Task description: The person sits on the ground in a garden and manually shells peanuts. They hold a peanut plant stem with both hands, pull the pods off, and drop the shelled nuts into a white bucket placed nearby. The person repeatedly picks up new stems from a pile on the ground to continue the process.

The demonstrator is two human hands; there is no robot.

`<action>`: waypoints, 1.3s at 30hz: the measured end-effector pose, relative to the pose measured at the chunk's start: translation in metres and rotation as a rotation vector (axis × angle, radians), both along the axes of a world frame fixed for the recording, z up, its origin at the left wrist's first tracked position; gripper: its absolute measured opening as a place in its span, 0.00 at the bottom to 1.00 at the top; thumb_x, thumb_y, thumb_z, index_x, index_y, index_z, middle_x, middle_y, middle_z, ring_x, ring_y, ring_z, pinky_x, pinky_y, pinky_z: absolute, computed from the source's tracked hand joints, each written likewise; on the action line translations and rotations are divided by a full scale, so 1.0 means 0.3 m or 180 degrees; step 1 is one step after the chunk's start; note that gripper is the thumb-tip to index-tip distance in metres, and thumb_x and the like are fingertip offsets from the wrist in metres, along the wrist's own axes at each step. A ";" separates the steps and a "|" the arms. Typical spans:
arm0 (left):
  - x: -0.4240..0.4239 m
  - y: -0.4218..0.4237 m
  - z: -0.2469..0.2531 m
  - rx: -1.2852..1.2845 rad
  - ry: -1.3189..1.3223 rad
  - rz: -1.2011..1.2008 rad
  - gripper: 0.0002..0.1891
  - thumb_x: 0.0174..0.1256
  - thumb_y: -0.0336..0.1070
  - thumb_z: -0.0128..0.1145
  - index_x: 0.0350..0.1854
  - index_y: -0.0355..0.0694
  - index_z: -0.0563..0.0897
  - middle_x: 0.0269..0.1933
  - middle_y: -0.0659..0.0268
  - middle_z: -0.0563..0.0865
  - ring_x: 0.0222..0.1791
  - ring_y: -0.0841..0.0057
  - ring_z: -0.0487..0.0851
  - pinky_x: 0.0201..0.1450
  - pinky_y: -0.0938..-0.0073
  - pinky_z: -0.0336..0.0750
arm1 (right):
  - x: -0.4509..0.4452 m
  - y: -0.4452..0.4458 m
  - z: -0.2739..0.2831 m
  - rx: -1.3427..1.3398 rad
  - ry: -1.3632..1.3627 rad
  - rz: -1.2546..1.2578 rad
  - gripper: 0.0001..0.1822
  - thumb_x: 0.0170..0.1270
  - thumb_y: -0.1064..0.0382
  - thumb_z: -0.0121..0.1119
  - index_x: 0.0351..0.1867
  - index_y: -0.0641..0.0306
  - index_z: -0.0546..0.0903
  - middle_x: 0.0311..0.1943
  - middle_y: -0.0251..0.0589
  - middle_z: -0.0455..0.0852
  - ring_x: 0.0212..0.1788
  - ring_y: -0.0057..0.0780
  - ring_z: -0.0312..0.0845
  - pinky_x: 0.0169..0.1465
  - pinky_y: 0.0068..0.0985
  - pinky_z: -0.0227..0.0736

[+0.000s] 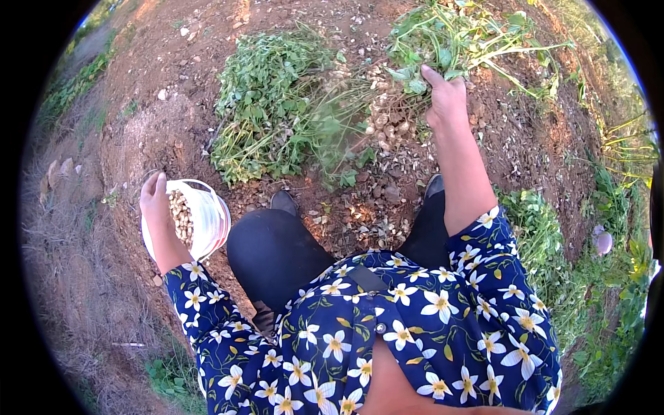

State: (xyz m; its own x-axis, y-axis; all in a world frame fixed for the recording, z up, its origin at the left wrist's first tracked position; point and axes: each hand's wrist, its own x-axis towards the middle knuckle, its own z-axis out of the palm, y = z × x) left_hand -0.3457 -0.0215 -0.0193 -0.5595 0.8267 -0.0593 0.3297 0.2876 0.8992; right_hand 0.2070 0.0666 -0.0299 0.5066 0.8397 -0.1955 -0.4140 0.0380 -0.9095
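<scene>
My left hand (154, 194) is over the far left part of a white plastic bucket (210, 220), which is tilted and partly filled with peanuts in their shells (180, 215). Whether its fingers hold the rim or anything else cannot be told. With my arm stretched forward, my right hand (447, 98) touches leafy green peanut plants (446, 41) at the upper right; its fingers are partly hidden, so a grip cannot be made out. Just left of that hand, peanut pods (386, 124) hang in a cluster at the roots of pulled plants. A heap of peanut plants (270, 104) lies before me.
Reddish soil (155, 119) with stones and dry leaf bits surrounds the plants. My shoes (284, 202) are close to the heap. More green plants (534, 223) grow or lie at the right, near a pinkish round object (603, 242). Dry grass (78, 275) covers the left side.
</scene>
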 end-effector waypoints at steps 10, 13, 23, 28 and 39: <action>1.152 0.082 0.070 0.0417 0.0665 -0.3032 0.31 0.54 0.45 0.69 0.58 0.33 0.75 0.50 0.58 0.80 0.47 0.71 0.81 0.49 0.72 0.78 | -0.027 -0.030 0.079 0.0132 0.0469 0.0030 0.19 0.55 0.76 0.63 0.48 0.72 0.72 0.41 0.47 0.82 0.43 0.37 0.81 0.48 0.38 0.78; 1.236 0.066 0.027 0.0403 0.1548 -0.2886 0.43 0.44 0.48 0.74 0.62 0.32 0.69 0.58 0.50 0.74 0.55 0.59 0.77 0.58 0.64 0.73 | -0.024 -0.034 0.062 0.0357 0.0464 0.0170 0.18 0.56 0.76 0.63 0.47 0.72 0.73 0.41 0.47 0.82 0.43 0.37 0.81 0.47 0.38 0.79; 1.244 0.076 0.012 0.1188 0.1657 -0.2811 0.26 0.52 0.37 0.65 0.56 0.37 0.75 0.50 0.53 0.79 0.51 0.56 0.78 0.55 0.63 0.73 | 0.010 -0.009 0.011 0.0153 0.0508 -0.0151 0.11 0.59 0.75 0.60 0.43 0.74 0.75 0.38 0.47 0.83 0.38 0.37 0.83 0.41 0.36 0.82; 1.241 0.073 0.015 0.1028 0.0927 -0.2813 0.19 0.54 0.35 0.63 0.49 0.40 0.76 0.46 0.54 0.79 0.45 0.55 0.78 0.48 0.62 0.75 | -0.028 -0.046 0.073 0.0175 0.0612 -0.0129 0.17 0.58 0.76 0.62 0.46 0.74 0.70 0.41 0.49 0.81 0.40 0.39 0.82 0.42 0.37 0.82; 1.205 0.111 0.012 0.0086 -0.1128 -0.3024 0.08 0.63 0.33 0.59 0.39 0.41 0.73 0.29 0.73 0.77 0.21 0.87 0.74 0.23 0.86 0.68 | -0.022 -0.049 0.055 -0.0078 0.0360 0.0201 0.23 0.56 0.73 0.65 0.50 0.73 0.66 0.44 0.52 0.79 0.44 0.40 0.81 0.47 0.40 0.80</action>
